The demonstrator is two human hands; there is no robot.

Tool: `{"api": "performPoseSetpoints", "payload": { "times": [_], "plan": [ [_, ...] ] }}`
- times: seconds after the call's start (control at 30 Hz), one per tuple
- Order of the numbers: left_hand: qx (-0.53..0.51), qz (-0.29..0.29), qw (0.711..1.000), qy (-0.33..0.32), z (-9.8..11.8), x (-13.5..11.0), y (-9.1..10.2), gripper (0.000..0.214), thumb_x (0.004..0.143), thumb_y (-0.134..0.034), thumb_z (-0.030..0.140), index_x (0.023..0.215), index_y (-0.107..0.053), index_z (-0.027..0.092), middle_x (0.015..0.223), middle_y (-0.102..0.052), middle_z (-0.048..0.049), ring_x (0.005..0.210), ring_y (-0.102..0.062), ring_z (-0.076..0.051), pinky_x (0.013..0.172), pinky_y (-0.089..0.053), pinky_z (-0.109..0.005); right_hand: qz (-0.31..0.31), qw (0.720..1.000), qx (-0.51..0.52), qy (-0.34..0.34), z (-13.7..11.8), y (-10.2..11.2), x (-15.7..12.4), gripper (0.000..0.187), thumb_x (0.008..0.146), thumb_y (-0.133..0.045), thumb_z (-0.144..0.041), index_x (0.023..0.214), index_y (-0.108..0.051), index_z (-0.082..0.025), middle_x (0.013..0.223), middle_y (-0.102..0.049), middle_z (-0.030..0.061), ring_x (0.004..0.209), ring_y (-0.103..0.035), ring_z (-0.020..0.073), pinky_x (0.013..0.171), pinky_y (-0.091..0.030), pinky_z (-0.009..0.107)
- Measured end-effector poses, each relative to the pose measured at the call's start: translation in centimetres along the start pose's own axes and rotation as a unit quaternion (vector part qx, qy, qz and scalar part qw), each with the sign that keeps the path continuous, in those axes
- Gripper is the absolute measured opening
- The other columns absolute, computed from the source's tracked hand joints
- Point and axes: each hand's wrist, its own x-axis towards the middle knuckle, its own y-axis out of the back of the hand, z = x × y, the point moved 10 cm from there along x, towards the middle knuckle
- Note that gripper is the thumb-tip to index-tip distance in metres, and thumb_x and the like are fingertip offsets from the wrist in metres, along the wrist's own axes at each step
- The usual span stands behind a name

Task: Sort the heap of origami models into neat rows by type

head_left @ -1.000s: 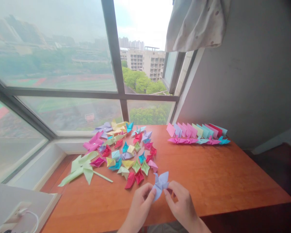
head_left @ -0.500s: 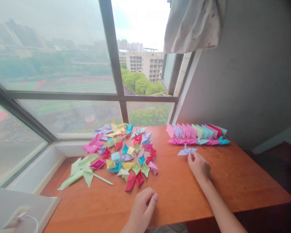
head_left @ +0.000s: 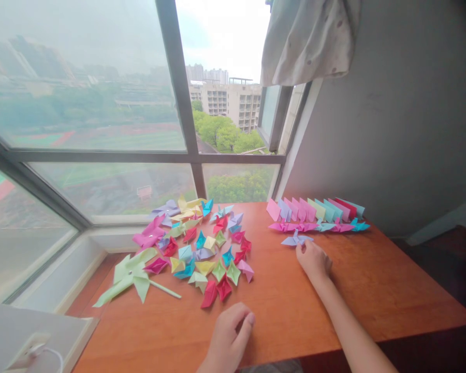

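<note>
A lavender origami crane (head_left: 295, 239) rests on the wooden table, its wings spread to both sides. My right hand (head_left: 314, 261) pinches it at the near edge. Just behind it runs a row of pink and blue origami cranes (head_left: 321, 227), with a line of standing folded paper pieces (head_left: 316, 210) farther back. My left hand (head_left: 233, 329) lies near the table's front edge, fingers curled in, nothing visible in it. Closest to that hand are red folded paper pieces (head_left: 216, 291), the front of a spread of colourful origami.
On the left lies a pale green paper pinwheel (head_left: 134, 277) with a stick, and behind it a magenta pinwheel (head_left: 150, 235). Windows (head_left: 112, 187) border the table's far side. A wall socket with a white plug (head_left: 34, 349) sits at lower left. A curtain (head_left: 310, 44) hangs above.
My right hand has shifted slightly left with the lavender crane, nearer the left end of the crane row. My left hand stays almost in place.
</note>
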Motion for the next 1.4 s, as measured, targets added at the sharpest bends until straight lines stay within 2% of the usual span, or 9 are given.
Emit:
{"api": "performPoseSetpoints", "payload": {
  "times": [0.17,0.33,0.8,1.03,1.2,1.3,1.4],
  "plan": [
    [0.016,-0.005,1.000,0.010,-0.1,-0.1,-0.1,0.038,0.098,-0.040,0.039,0.066,-0.046,0.019,0.067,-0.051,-0.0021,0.066,-0.048,-0.017,0.061,-0.032,-0.027,0.006,1.000,-0.004,0.007,-0.3,0.1,0.7,0.029,0.093,-0.045,-0.037,0.100,-0.069,-0.021,0.097,-0.069,0.0109,0.084,-0.064,0.0218,0.066,-0.042,0.029],
    [0.029,-0.012,0.999,0.012,0.0,-0.2,-0.2,0.037,0.099,-0.039,0.037,0.067,-0.044,0.019,0.069,-0.052,-0.0024,0.067,-0.049,-0.017,0.062,-0.032,-0.027,0.030,0.999,-0.008,0.015,-0.7,0.3,1.2,0.030,0.094,-0.044,-0.037,0.100,-0.068,-0.020,0.100,-0.069,0.0100,0.084,-0.064,0.0219,0.065,-0.042,0.029],
    [0.034,-0.003,0.999,-0.002,-0.1,-0.2,-0.2,0.034,0.098,-0.041,0.034,0.067,-0.045,0.019,0.068,-0.052,-0.0013,0.066,-0.049,-0.016,0.062,-0.033,-0.026,0.019,1.000,-0.002,0.012,-0.9,-0.1,1.4,0.029,0.093,-0.046,-0.040,0.100,-0.068,-0.022,0.100,-0.069,0.0092,0.085,-0.063,0.0217,0.066,-0.041,0.028],
    [0.015,0.000,1.000,-0.001,-0.2,-0.1,-0.1,0.035,0.097,-0.044,0.036,0.068,-0.050,0.018,0.068,-0.054,-0.0017,0.066,-0.050,-0.016,0.062,-0.033,-0.026,0.022,0.999,0.029,0.018,0.1,0.1,0.1,0.029,0.092,-0.047,-0.045,0.086,-0.065,-0.023,0.088,-0.069,0.0048,0.073,-0.061,0.0180,0.054,-0.026,0.027],
    [-0.046,-0.002,0.998,0.031,-0.1,0.2,0.1,0.034,0.095,-0.048,0.040,0.071,-0.058,0.017,0.067,-0.057,-0.0022,0.064,-0.051,-0.016,0.059,-0.035,-0.025,0.014,0.995,0.065,0.070,-0.8,-0.6,-2.7,0.029,0.092,-0.048,-0.046,0.079,-0.061,-0.023,0.077,-0.066,0.0008,0.062,-0.054,0.0134,0.053,-0.020,0.027],
    [-0.088,-0.007,0.995,0.038,1.1,1.5,1.3,0.028,0.094,-0.050,0.040,0.086,-0.063,0.017,0.073,-0.062,-0.0029,0.068,-0.056,-0.017,0.061,-0.040,-0.025,0.019,0.990,0.081,0.116,-1.9,-1.1,-4.5,0.029,0.092,-0.049,-0.043,0.073,-0.057,-0.022,0.069,-0.062,-0.0015,0.061,-0.052,0.0123,0.053,-0.019,0.026],
    [-0.076,0.019,0.997,0.025,2.7,4.5,4.4,0.025,0.092,-0.053,0.039,0.094,-0.065,0.018,0.081,-0.067,-0.0040,0.072,-0.059,-0.018,0.065,-0.044,-0.025,0.039,0.983,0.095,0.151,-2.8,-1.4,-5.7,0.031,0.092,-0.048,-0.041,0.069,-0.053,-0.021,0.065,-0.058,-0.0016,0.062,-0.051,0.0126,0.055,-0.020,0.026]
  ]
}}
